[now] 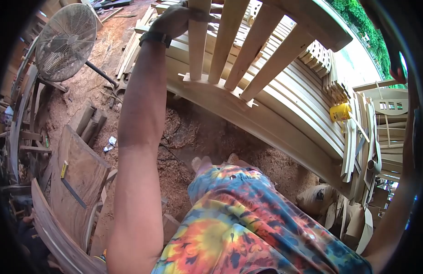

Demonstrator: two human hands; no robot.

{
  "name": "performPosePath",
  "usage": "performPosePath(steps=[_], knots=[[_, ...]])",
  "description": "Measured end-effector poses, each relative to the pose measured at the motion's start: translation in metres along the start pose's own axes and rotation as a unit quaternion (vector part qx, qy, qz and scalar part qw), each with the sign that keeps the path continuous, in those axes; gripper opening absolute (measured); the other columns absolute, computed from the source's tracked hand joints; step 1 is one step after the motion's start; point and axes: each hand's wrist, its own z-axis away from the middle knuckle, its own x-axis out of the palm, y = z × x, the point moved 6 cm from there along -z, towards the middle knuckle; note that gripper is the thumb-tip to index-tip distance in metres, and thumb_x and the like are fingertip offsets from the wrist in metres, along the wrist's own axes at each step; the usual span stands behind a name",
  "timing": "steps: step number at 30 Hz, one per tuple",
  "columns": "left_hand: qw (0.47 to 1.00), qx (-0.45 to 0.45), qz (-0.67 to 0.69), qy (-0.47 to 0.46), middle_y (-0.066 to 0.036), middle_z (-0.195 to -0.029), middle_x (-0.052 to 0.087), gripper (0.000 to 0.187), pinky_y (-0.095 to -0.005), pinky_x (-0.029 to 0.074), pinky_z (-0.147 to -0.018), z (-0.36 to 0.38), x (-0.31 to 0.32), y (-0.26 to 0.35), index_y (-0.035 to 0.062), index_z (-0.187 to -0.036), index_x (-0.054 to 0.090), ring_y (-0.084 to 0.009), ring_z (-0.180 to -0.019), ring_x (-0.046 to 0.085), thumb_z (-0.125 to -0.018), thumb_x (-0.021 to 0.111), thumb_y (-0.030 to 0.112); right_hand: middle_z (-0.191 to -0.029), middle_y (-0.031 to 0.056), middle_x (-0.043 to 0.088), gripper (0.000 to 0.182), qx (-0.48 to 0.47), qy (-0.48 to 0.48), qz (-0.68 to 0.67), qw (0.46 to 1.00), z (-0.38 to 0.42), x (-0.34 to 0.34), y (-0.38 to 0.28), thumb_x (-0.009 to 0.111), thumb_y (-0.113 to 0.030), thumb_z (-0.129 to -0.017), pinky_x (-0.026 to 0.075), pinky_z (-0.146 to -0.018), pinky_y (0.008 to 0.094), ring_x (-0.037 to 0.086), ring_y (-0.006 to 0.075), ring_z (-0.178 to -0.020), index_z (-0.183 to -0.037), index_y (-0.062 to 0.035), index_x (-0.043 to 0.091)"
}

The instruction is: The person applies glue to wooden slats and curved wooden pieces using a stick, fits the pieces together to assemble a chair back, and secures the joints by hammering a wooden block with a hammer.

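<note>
My left hand (172, 20), with a dark watch (156, 38) at the wrist, is closed around the outer slat of a wooden slatted chair back (234, 43). The chair back has several fanned slats, a thick rail at the upper right and a narrow curved rail with small tenons (218, 90) at the lower end. It is held up over a stack of long pale boards (284, 109). My right forearm (391, 219) runs up along the right edge of the view, and the fingers of that hand are lost in the dark rim.
A round pedestal fan (66, 43) stands at the left on a shaving-covered floor (106, 50). Below it lean wide brown planks (74, 178) with a yellow-ended try square (71, 185). A yellow container (340, 112) sits at the stack's right end, near more cut wooden parts (391, 102).
</note>
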Motion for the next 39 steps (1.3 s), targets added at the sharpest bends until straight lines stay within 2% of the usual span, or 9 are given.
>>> performPosePath(steps=[6, 10, 12, 15, 26, 29, 31, 35, 39], knots=[[0.959, -0.082, -0.268, 0.040, -0.013, -0.125, 0.071, 0.052, -0.0362, 0.052, -0.103, 0.011, -0.009, -0.026, 0.0010, -0.130, 0.066, -0.0229, -0.112, 0.069, -0.087, 0.078, 0.028, -0.081, 0.0054, 0.066, 0.059, -0.033, 0.038, 0.033, 0.998, 0.014, -0.011, 0.003, 0.062, -0.004, -0.094, 0.043, -0.046, 0.0242, 0.051, 0.0084, -0.054, -0.152, -0.0144, 0.052], [0.899, 0.007, -0.350, 0.264, -0.013, -0.103, 0.076, 0.045, -0.0355, 0.055, -0.093, 0.068, 0.014, -0.036, -0.0005, -0.116, 0.072, -0.0223, -0.093, 0.073, -0.087, 0.079, 0.032, -0.074, 0.0045, 0.061, 0.066, 0.089, -0.097, -0.007, 0.991, 0.007, -0.017, -0.009, 0.060, -0.001, -0.093, 0.041, -0.042, 0.0246, 0.045, 0.0097, -0.048, -0.155, -0.0191, 0.048], [0.728, -0.016, -0.451, 0.516, -0.016, -0.092, 0.076, 0.045, -0.0357, 0.058, -0.080, 0.111, 0.048, -0.041, -0.0019, -0.113, 0.073, -0.0244, -0.082, 0.073, -0.087, 0.080, 0.034, -0.073, 0.0040, 0.060, 0.066, 0.076, -0.093, -0.007, 0.993, -0.001, -0.016, 0.005, 0.060, -0.001, -0.093, 0.042, -0.042, 0.0250, 0.046, 0.0099, -0.048, -0.155, -0.0201, 0.047], [0.826, 0.029, -0.404, 0.391, -0.020, -0.087, 0.075, 0.047, -0.0418, 0.060, -0.073, 0.091, 0.086, -0.106, -0.0064, -0.105, 0.071, -0.0320, -0.081, 0.076, -0.087, 0.079, 0.037, -0.070, 0.0038, 0.060, 0.068, 0.056, -0.089, 0.030, 0.994, 0.004, -0.016, 0.001, 0.061, -0.002, -0.094, 0.044, -0.042, 0.0260, 0.048, 0.0101, -0.048, -0.157, -0.0211, 0.045], [0.747, -0.022, -0.557, 0.363, -0.025, -0.083, 0.072, 0.050, -0.0511, 0.059, -0.072, 0.034, 0.121, -0.146, -0.0023, -0.108, 0.057, -0.0444, -0.083, 0.073, -0.090, 0.077, 0.040, -0.070, 0.0046, 0.065, 0.063, -0.061, -0.006, 0.156, 0.986, 0.041, -0.025, -0.021, 0.061, -0.007, -0.096, 0.051, -0.047, 0.0275, 0.057, 0.0118, -0.050, -0.156, -0.0186, 0.046], [0.754, 0.015, -0.550, 0.359, -0.025, -0.081, 0.072, 0.049, -0.0516, 0.059, -0.070, 0.036, 0.117, -0.148, -0.0014, -0.107, 0.057, -0.0446, -0.081, 0.073, -0.090, 0.077, 0.040, -0.076, 0.0051, 0.068, 0.065, 0.035, -0.090, 0.053, 0.994, 0.023, -0.034, -0.014, 0.063, -0.005, -0.094, 0.053, -0.050, 0.0266, 0.059, 0.0111, -0.054, -0.155, -0.0184, 0.047], [0.756, 0.017, -0.548, 0.358, -0.025, -0.081, 0.071, 0.048, -0.0518, 0.059, -0.070, 0.036, 0.116, -0.149, -0.0014, -0.106, 0.057, -0.0449, -0.081, 0.073, -0.090, 0.077, 0.039, -0.082, 0.0045, 0.070, 0.066, 0.309, 0.158, -0.410, 0.844, 0.028, -0.042, -0.006, 0.065, -0.004, -0.092, 0.052, -0.051, 0.0257, 0.059, 0.0092, -0.058, -0.154, -0.0195, 0.049], [0.751, 0.005, -0.559, 0.353, -0.025, -0.082, 0.071, 0.048, -0.0524, 0.059, -0.070, 0.035, 0.115, -0.151, -0.0012, -0.107, 0.057, -0.0453, -0.081, 0.072, -0.090, 0.077, 0.039, -0.083, 0.0043, 0.070, 0.065, 0.143, 0.034, -0.056, 0.988, 0.033, -0.038, 0.001, 0.065, -0.003, -0.092, 0.051, -0.051, 0.0255, 0.058, 0.0089, -0.058, -0.154, -0.0197, 0.050], [0.760, 0.020, -0.547, 0.350, -0.026, -0.082, 0.071, 0.049, -0.0522, 0.059, -0.069, 0.036, 0.117, -0.147, -0.0010, -0.107, 0.057, -0.0451, -0.081, 0.073, -0.089, 0.078, 0.039, -0.083, 0.0041, 0.070, 0.065, 0.079, -0.007, 0.045, 0.996, 0.044, -0.037, 0.009, 0.066, -0.003, -0.092, 0.050, -0.050, 0.0252, 0.058, 0.0085, -0.059, -0.153, -0.0199, 0.051]])
